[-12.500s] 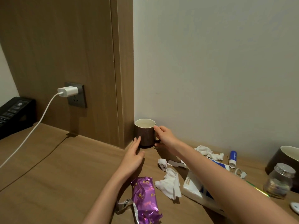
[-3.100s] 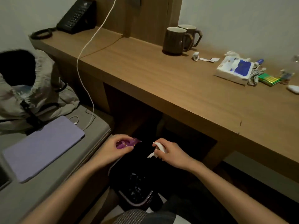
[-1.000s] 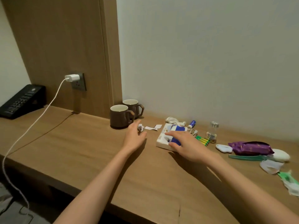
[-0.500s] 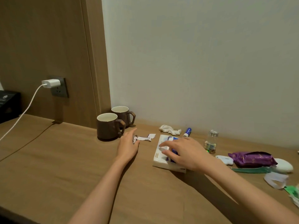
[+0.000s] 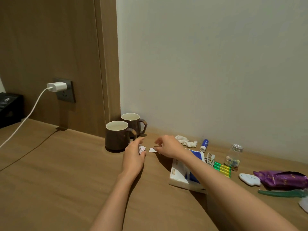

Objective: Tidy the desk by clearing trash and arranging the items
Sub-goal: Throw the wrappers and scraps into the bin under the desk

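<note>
On the wooden desk (image 5: 58,172), my left hand (image 5: 134,158) pinches a small crumpled paper scrap (image 5: 142,149) just right of the two brown mugs (image 5: 116,136). My right hand (image 5: 168,146) hovers beside it with loosely curled fingers. Its thumb tip is at the right end of a white paper strip (image 5: 152,150) that lies flat, and its index finger is lifted above the strip. A crumpled white tissue (image 5: 186,141) lies by the wall behind my right hand. A blue and white tissue pack (image 5: 181,175) sits under my right forearm.
Right of the pack are a blue tube (image 5: 204,145), a white cable (image 5: 210,160), green batteries (image 5: 222,169), a glass jar (image 5: 233,157), a white gadget (image 5: 249,179), a purple snack bag (image 5: 281,180) and a green strip (image 5: 281,193). A charger (image 5: 56,86) and black phone (image 5: 10,107) are far left.
My right hand left the tissue pack and moved left to the paper strip. My left hand closed on the crumpled scrap by the mugs.
</note>
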`<state>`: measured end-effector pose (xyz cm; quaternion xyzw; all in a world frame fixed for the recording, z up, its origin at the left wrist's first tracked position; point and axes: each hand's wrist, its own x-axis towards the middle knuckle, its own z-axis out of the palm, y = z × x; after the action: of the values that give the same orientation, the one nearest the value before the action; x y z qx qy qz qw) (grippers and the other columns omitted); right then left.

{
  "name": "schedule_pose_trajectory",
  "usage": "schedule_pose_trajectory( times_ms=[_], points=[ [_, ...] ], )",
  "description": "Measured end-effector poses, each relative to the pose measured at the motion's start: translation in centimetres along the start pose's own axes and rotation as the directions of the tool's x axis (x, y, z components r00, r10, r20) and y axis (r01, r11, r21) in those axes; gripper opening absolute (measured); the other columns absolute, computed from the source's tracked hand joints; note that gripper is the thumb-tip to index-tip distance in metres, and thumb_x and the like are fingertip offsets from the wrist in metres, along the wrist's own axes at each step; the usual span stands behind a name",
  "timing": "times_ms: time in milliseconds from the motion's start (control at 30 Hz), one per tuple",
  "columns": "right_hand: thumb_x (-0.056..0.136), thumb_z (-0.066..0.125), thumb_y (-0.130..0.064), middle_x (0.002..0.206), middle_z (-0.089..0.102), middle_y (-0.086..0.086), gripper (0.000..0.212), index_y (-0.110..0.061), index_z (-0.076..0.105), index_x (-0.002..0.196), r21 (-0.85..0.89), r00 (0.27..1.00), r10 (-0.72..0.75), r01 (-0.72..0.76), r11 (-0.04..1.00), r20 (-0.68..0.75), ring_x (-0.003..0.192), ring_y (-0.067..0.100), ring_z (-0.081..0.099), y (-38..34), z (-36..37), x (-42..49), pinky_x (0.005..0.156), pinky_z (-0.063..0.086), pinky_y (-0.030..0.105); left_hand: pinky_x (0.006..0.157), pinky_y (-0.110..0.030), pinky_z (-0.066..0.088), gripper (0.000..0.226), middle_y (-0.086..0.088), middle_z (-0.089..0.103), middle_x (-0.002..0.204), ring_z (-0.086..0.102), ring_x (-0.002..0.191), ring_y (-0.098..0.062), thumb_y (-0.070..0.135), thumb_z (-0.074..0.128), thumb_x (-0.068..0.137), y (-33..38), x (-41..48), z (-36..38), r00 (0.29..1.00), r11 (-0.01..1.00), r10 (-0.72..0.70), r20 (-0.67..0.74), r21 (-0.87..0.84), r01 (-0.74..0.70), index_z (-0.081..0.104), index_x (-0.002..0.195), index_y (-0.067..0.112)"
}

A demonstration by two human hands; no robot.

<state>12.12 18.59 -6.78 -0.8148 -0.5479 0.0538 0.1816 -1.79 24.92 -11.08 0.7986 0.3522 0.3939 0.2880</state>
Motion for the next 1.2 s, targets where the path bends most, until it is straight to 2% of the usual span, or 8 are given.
schedule_pose_trajectory(
  times_ms=[200,333,467,633,733,867,1067,1200],
  points=[
    [0.087,0.062,-0.037,0.097,0.069,0.006,0.023,-0.017,0.071,0.092,-0.078,0.996,0.075,-0.079,0.994,-0.057,0.094,0.026,0.06,0.1,1.7,1.3,0.08,0.052,0.039,0.091,-0.02,0.04,0.049,-0.001,0.059,0.13,0.054,0.12,-0.015,0.01,0.062,0.087,0.6,-0.1,0.4,1.0,1.0,-0.005,0.023,-0.019,0.005,0.05,0.133,0.022],
    [0.087,0.064,-0.033,0.095,0.068,0.005,0.023,-0.025,0.052,0.068,0.017,0.989,0.134,-0.133,0.991,-0.055,0.095,0.024,0.058,-0.1,1.6,1.0,0.09,0.047,0.045,0.095,-0.026,0.046,0.049,0.001,0.058,0.131,0.055,0.12,-0.015,0.013,0.064,0.086,1.0,-0.5,0.4,1.0,0.999,-0.019,0.024,0.027,0.018,0.051,0.132,0.023],
    [0.087,0.057,-0.021,0.088,0.066,-0.001,0.007,-0.019,0.064,0.086,0.159,0.978,0.107,-0.078,0.984,-0.177,0.086,0.02,0.063,-0.2,1.0,0.1,0.085,0.052,0.045,0.091,-0.024,0.047,0.045,0.002,0.062,0.125,0.057,0.116,-0.014,0.019,0.065,0.086,1.8,-1.6,-0.4,1.0,0.999,-0.018,-0.015,0.033,0.018,0.053,0.129,0.024],
    [0.089,0.06,-0.017,0.088,0.065,-0.002,0.012,-0.014,0.068,0.097,0.35,0.95,0.036,0.079,0.933,-0.31,0.08,0.012,0.059,-2.8,-3.2,-3.8,0.063,0.044,0.016,0.089,-0.028,0.053,0.03,0.005,0.066,0.114,0.06,0.105,-0.009,0.026,0.065,0.085,3.8,-3.7,-3.5,0.999,0.999,0.001,-0.036,-0.041,-0.002,0.063,0.115,0.024],
    [0.088,0.063,-0.021,0.089,0.067,-0.005,0.008,-0.021,0.067,0.094,0.458,0.939,-0.014,0.181,0.87,-0.345,0.077,0.011,0.064,-5.0,-5.7,-7.7,0.068,0.051,0.021,0.078,-0.013,0.048,0.026,0.01,0.065,0.11,0.057,0.1,-0.003,0.03,0.065,0.085,5.5,-5.7,-6.5,0.999,0.993,0.03,-0.029,-0.115,-0.033,0.065,0.111,0.024],
    [0.086,0.065,-0.018,0.085,0.07,-0.002,0.007,-0.021,0.068,0.093,0.601,0.947,-0.074,0.258,0.757,-0.313,0.07,0.013,0.067,-7.6,-7.4,-13.6,0.069,0.057,0.029,0.065,-0.002,0.046,0.022,0.019,0.063,0.101,0.057,0.096,0.003,0.034,0.066,0.083,7.3,-9.6,-11.3,0.998,0.976,0.063,-0.023,-0.209,-0.067,0.066,0.105,0.029],
    [0.087,0.065,-0.01,0.086,0.07,0.004,0.011,-0.014,0.068,0.097,0.709,0.962,-0.168,0.271,0.651,-0.213,0.069,0.014,0.067,-10.4,-6.2,-21.4,0.067,0.056,0.019,0.078,-0.011,0.05,0.022,0.021,0.063,0.101,0.058,0.098,0.004,0.033,0.067,0.082,6.8,-16.7,-17.1,0.995,0.985,0.101,-0.015,-0.136,-0.102,0.064,0.103,0.032],
    [0.087,0.065,-0.012,0.089,0.07,0.001,0.013,-0.017,0.067,0.099,0.738,0.965,-0.249,0.224,0.636,-0.079,0.073,0.012,0.068,-11.6,-3.7,-25.4,0.071,0.057,0.022,0.084,-0.012,0.049,0.024,0.016,0.067,0.103,0.06,0.101,0.0,0.029,0.067,0.082,5.6,-21.4,-19.8,0.997,0.986,0.076,-0.029,-0.146,-0.08,0.066,0.106,0.026]
  ],
)
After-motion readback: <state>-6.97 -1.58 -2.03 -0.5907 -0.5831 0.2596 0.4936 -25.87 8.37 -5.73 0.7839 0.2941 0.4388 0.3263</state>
